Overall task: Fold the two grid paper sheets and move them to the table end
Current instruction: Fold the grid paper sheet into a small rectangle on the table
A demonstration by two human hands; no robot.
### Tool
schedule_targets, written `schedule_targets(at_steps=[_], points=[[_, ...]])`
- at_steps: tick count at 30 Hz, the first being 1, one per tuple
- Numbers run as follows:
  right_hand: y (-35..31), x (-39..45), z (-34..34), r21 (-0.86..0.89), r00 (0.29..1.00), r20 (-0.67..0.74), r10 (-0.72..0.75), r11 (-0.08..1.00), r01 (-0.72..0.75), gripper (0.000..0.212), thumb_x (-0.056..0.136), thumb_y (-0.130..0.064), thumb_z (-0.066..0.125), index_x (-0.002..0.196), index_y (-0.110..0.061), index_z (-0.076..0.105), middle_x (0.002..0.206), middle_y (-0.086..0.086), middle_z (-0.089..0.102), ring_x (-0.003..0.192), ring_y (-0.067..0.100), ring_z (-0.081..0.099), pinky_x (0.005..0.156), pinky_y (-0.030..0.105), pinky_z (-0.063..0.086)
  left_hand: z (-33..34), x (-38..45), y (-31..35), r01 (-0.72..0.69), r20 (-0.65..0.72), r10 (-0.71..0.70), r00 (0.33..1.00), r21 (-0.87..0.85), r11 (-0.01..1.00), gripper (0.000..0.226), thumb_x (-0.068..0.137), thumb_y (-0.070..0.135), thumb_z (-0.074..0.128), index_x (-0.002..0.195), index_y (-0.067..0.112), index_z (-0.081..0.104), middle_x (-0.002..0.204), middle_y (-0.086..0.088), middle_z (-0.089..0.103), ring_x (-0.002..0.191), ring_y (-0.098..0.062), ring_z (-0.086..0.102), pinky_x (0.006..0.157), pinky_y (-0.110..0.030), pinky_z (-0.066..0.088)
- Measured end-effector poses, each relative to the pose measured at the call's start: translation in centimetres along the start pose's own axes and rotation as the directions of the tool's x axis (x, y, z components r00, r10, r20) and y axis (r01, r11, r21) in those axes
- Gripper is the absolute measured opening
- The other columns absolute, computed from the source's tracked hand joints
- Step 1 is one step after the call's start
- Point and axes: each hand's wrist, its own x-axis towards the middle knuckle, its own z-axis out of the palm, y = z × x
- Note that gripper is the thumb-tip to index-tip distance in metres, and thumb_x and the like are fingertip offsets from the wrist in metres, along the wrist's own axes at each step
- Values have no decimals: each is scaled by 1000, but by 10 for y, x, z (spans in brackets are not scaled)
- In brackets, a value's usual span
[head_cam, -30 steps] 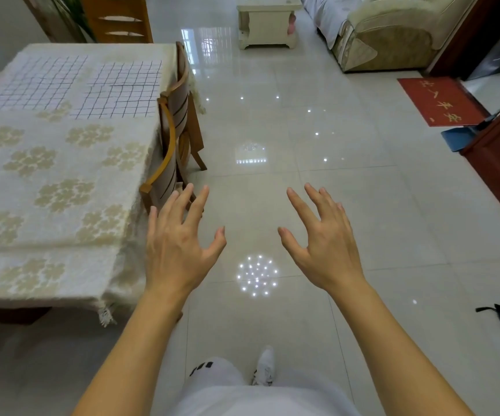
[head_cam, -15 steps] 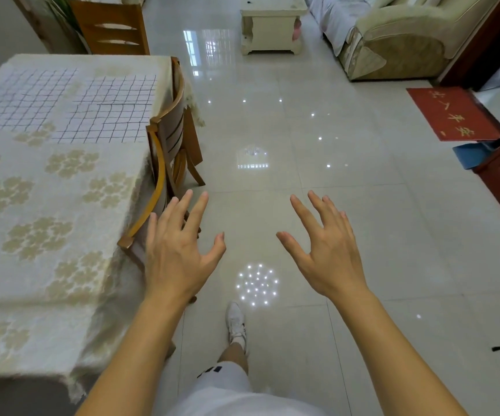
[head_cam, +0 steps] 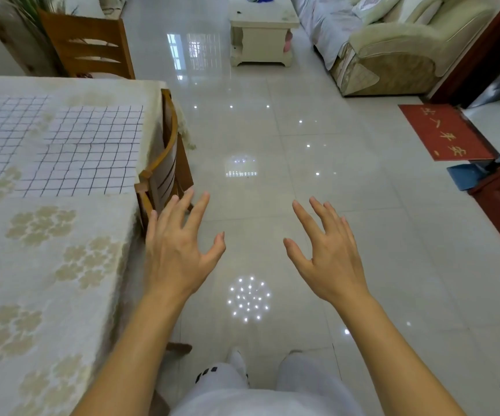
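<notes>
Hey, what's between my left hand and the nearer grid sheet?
In the head view, the wooden chair tucked against the table edge and a strip of flowered tablecloth lie between the left hand and the nearer grid sheet.

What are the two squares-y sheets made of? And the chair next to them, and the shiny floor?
The two grid sheets look like thin matte white paper: they lie flat with a faint crease and printed dark lines. The chair looks like varnished wood, orange-brown with a slight gloss. The floor seems to be polished tile: it mirrors the lights and shows straight joints.
</notes>
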Motion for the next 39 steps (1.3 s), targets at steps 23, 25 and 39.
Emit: schedule_targets(at_steps=[23, 25, 39], points=[[111, 355, -4, 19, 991, -31, -132, 991, 132, 65, 93, -57, 36, 153, -31, 35, 159, 5, 34, 149, 27, 26, 122, 49, 20, 129, 326, 49, 21, -10, -20, 1000, 130, 991, 70, 88, 54, 49, 151, 26, 37, 153, -3, 43, 145, -26, 34, 119, -54, 22], [121, 386, -3, 19, 986, -26, -166, 986, 166, 65, 93, -56, 37, 152, -30, 37, 159, 5, 34, 149, 28, 27, 121, 50, 22, 141, 353, 56, 21, -9, -20, 1000, 155, 988, 70, 88, 54, 50, 151, 26, 37, 153, -3, 44, 144, -25, 35, 118, -55, 25], [151, 563, 26, 40, 964, 41, -262, 965, 260, 65, 93, -56, 37, 152, -30, 37, 159, 6, 35, 149, 28, 27, 121, 51, 22, 197, 501, 39, 110, 1, -113, 994, 214, 971, 71, 88, 56, 45, 152, 28, 34, 155, -3, 41, 145, -25, 34, 118, -55, 25]])
